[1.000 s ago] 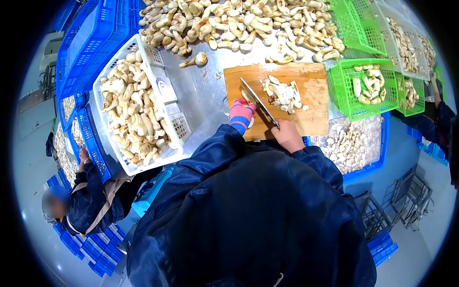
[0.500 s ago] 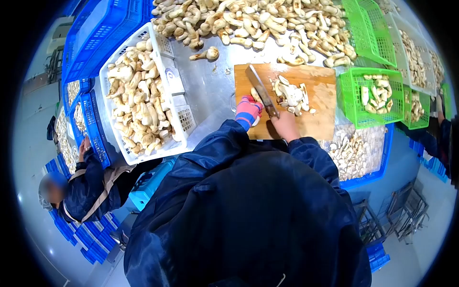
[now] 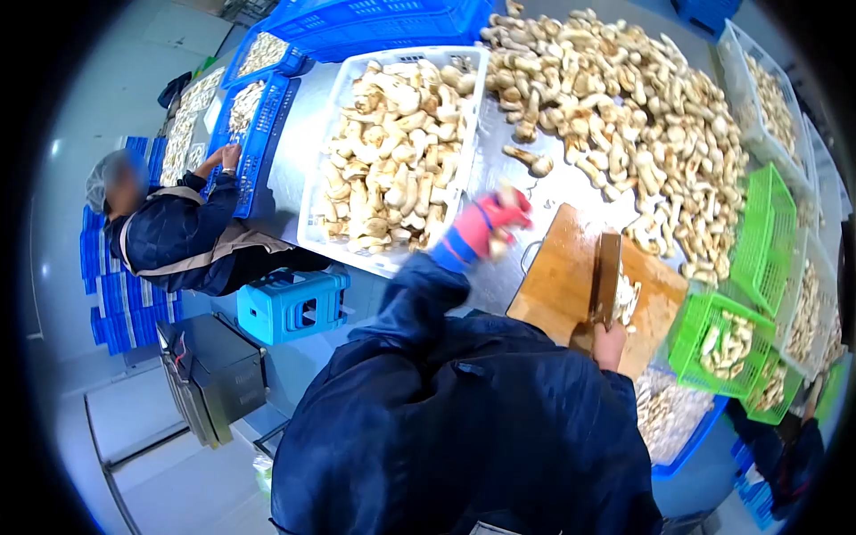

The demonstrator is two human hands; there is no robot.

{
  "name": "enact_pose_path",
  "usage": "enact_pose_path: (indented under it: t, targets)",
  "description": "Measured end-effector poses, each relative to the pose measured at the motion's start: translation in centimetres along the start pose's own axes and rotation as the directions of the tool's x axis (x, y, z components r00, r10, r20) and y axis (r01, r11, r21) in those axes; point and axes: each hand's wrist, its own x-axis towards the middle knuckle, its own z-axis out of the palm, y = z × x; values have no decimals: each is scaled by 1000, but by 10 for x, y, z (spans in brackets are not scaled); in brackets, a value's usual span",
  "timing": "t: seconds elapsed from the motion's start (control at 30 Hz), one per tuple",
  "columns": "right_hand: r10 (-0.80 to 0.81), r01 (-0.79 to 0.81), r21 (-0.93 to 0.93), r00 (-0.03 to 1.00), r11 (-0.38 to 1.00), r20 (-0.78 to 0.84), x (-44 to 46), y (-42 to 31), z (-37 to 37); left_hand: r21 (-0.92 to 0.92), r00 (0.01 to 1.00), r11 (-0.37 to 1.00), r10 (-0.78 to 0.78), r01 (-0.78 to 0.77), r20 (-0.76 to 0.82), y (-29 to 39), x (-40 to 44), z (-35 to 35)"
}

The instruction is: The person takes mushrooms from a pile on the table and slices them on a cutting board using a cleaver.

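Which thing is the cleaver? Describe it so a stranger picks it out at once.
On the metal table, find the wooden cutting board. The person's right hand grips the cleaver over it. Its broad, straight-edged blade sets it apart from the mushroom slices beside it.

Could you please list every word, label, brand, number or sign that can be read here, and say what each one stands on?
None: there is no readable text in this view.
No lettering can be made out on the knife, cutting board, white crate or blue crates; any small markings there would be too small or blurred to read.
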Motion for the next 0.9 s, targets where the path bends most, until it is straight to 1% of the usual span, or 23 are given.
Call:
enact_pose_path:
  t: [0.03,0.07,0.1,0.13,0.17,0.2,0.23,0.27,0.3,0.33,0.37,0.4,0.43,0.47,0.5,0.53,0.6,0.67,0.7,0.73,0.83,0.87,0.9]
  targets:
    - [-6,7,20,1000,1000,-24,-1,-1,0,-98,980,995,-22,3,-196,13,5,-26]
    - [82,-83,41,996,996,20,1,4,2,176,928,983,111,-51,-355,21,8,-67]
    - [122,-124,26,990,992,70,2,-4,-4,412,816,911,242,-6,-524,40,6,-88]
    - [166,-169,12,979,986,116,1,-13,-8,508,636,861,386,11,-668,15,19,-156]
    - [148,-151,15,982,988,113,3,-12,-8,668,538,689,464,280,-704,44,10,-174]
    - [136,-139,18,985,990,110,4,-8,-5,708,525,629,504,322,-686,67,2,-179]
    - [131,-133,21,986,991,105,2,-3,-4,712,531,506,477,487,-701,78,3,-195]
    - [142,-146,34,984,989,111,1,-3,-4,722,561,519,462,457,-687,85,9,-208]
    - [156,-162,49,982,986,110,2,-4,-4,797,545,410,583,443,-602,81,18,-212]
    - [176,-184,64,978,981,110,1,-3,-3,855,530,290,686,429,-499,94,19,-187]
    - [218,-227,81,970,971,104,2,6,4,908,562,276,717,316,-414,100,27,-165]
    - [169,-171,22,981,985,96,-1,-17,-9,939,591,295,731,180,-342,98,40,-140]
    - [151,-151,3,985,988,85,-1,-17,-8,678,678,717,580,-162,-451,79,62,-114]
    - [130,-129,-17,989,992,76,-1,-15,-6,739,798,669,489,-84,-352,65,82,-96]
    - [118,-118,3,992,993,46,-2,-18,-7,796,907,601,369,-66,-203,49,101,-75]
    - [115,-115,-9,992,993,51,-1,-19,-7,756,955,652,256,-54,-152,13,129,-62]
    - [114,-112,-33,992,993,58,-2,-19,-7,966,972,228,172,119,-160,-20,159,-23]
    - [85,-84,-37,996,996,20,-4,-24,-8,970,961,41,137,239,-242,-48,175,4]
    - [89,-88,-32,996,996,17,-6,-26,-8,952,954,71,-2,298,-298,-49,178,14]
    - [91,-90,-27,996,996,15,-7,-27,-8,965,962,-5,76,263,-262,-64,177,14]
    - [82,-82,-20,997,996,-10,-8,-29,-7,962,962,-91,117,257,-246,-102,187,2]
    - [80,-81,-14,997,997,-22,-8,-30,-7,982,982,-63,75,178,-173,-103,176,5]
    - [75,-75,20,997,997,-30,-8,-28,-7,1000,976,12,218,21,-23,-113,162,7]
